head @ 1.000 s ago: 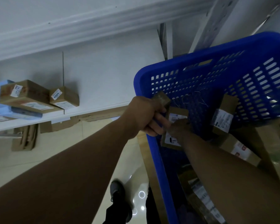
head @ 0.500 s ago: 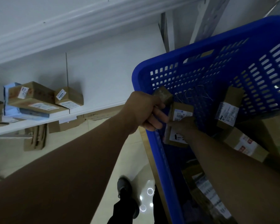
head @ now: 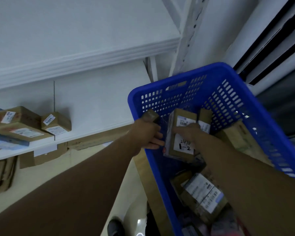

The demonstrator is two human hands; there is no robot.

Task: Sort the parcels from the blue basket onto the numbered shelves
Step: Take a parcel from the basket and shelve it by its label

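Parcel: a flat brown parcel (head: 184, 148) stands on edge inside the basket (head: 177, 77), near its left wall. Its handwritten label reads "2470 1-2".
Right grip: the right hand (head: 188, 132) holds the parcel, thumb across its face.
Left grip: the left hand (head: 148, 133) curls over the basket's rim, a small box (head: 150, 115) tucked above it.
Change: the parcel has come up since a moment ago and its label is now readable. I'd say it's ready to leave for its shelf.
Around: labelled boxes (head: 56, 123) sit on the white shelf (head: 92, 116) to the left.

Two bare forearms ran to a bare left hand (head: 147, 133) and right hand (head: 189, 133), one dark rounded shoe (head: 115, 227) showed below-left of the blue basket (head: 157, 171)
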